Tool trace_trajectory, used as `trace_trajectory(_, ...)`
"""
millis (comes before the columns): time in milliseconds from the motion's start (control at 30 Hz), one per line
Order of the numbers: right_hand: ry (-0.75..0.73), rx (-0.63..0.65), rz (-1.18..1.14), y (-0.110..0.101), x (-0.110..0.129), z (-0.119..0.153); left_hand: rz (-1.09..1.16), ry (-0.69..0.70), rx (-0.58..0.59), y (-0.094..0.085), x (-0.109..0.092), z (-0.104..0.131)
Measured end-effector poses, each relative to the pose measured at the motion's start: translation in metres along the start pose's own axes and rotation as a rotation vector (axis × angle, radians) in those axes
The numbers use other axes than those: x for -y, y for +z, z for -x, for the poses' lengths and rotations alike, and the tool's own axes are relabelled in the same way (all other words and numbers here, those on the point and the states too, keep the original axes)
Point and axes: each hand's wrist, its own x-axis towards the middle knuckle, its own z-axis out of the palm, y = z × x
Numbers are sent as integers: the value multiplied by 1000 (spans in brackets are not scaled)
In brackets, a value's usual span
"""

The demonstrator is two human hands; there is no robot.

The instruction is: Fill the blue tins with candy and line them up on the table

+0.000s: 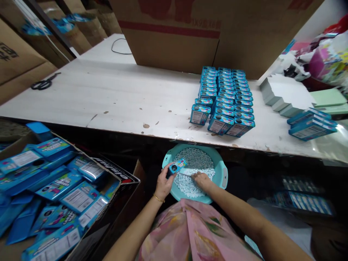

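Note:
My left hand (165, 182) grips a small blue box (178, 165) with a round dark opening on its top, tilted over the left side of a turquoise basin (223, 174). Small white pellets (194, 157) fill much of the basin, heaped in its near and far parts. Inside it, my right hand (202, 180) is closed low over the pellets, on a pale flat scoop-like piece (187, 171) that points towards the box. The shape of this piece is partly hidden by the fingers and blurred.
Rows of similar blue boxes (224, 98) stand on the white table (122, 98); a few more (312, 125) sit at right by white card stacks (288, 94). A carton (127, 177) of blue boxes is at lower left. Scissors (45, 82) lie at far left. A large cardboard box (176, 47) stands behind.

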Motion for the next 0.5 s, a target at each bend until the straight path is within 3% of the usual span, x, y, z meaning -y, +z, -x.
trace_trajectory(133, -76, 88, -72, 12, -9, 5, 44, -20, -16, 0, 5, -2)
trace_trajectory(233, -94, 97, -150, 7, -25, 10, 79, -25, -17, -2, 9, -3)
trace_trajectory(367, -102, 36, -252, -18, -40, 28, 71, -2, -12, -4, 9, -4)
trace_trajectory(500, -159, -47, -382, -62, -43, 56, 5, 23, 28, 0, 5, -5)
